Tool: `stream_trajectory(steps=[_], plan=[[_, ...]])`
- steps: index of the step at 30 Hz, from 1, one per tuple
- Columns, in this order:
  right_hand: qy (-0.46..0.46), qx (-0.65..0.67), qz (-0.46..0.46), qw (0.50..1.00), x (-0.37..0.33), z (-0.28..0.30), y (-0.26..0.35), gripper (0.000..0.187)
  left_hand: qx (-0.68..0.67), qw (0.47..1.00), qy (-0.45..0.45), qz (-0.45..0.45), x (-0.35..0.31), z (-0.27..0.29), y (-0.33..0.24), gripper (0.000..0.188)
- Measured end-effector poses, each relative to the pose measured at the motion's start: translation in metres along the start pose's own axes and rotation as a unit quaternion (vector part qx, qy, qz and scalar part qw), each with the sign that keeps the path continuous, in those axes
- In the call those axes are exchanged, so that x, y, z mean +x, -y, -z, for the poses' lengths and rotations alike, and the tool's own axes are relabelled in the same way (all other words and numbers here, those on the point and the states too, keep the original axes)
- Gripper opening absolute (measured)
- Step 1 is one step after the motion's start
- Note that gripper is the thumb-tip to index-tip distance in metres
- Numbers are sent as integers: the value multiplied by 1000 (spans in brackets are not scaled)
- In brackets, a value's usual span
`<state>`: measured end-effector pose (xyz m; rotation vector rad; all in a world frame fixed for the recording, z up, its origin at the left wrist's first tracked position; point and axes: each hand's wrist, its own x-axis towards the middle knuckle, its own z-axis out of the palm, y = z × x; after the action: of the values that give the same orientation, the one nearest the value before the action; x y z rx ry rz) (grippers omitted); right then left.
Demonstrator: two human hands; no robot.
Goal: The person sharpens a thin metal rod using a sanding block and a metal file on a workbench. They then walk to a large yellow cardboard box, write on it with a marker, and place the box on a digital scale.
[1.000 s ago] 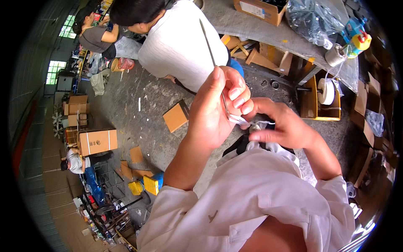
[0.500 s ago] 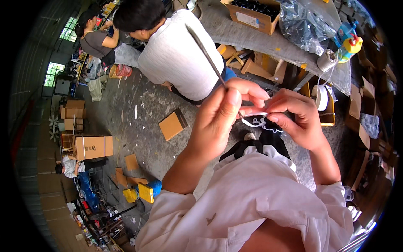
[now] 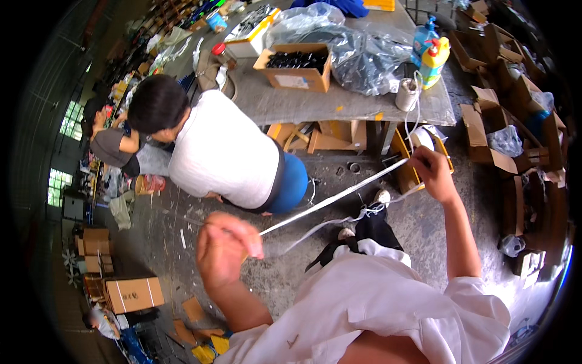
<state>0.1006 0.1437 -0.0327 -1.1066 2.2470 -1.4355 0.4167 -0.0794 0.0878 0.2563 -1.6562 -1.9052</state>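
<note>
A white cord (image 3: 333, 199) is stretched taut on a slant between my hands. My left hand (image 3: 227, 249), low and to the left, is blurred but closed at the cord's near end. My right hand (image 3: 433, 173), higher on the right, pinches the cord at the other end. Below the taut length hangs a looser white strand (image 3: 321, 225) with small tangled loops near my shoe. The thin dark metal rod seen earlier in my left hand cannot be made out. Beside my right hand is a white roll (image 3: 422, 139) in a yellow bin (image 3: 407, 173).
Ahead stands a worktable (image 3: 357, 109) with a box of black parts (image 3: 297, 62), clear plastic bags (image 3: 370, 60), pump bottles (image 3: 433, 60) and a can (image 3: 407, 95) with cord running from it. A person in a white shirt (image 3: 224, 151) sits close at left. Open cartons (image 3: 485, 130) line the right.
My hands have moved far apart, left hand down and leftward, right hand slightly up, drawing the cord taut. The metal rod no longer shows. The view has shifted toward the table.
</note>
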Motion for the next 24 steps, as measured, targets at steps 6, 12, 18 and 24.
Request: stream_trajectory(steps=[6,12,18,24], plan=[[138,-117,39,983,-23,-11,-10,31,116,989,-88,11,-9,20,9,37],[291,261,177,903,-24,-82,90,37,246,931,91,252,-4,-40,85,22],[311,450,66,835,-22,-112,100,30,192,952,98,219,-3,-51,98,21],[258,551,-39,793,-2,-105,101,33,121,954,166,218,-15,-21,94,21]])
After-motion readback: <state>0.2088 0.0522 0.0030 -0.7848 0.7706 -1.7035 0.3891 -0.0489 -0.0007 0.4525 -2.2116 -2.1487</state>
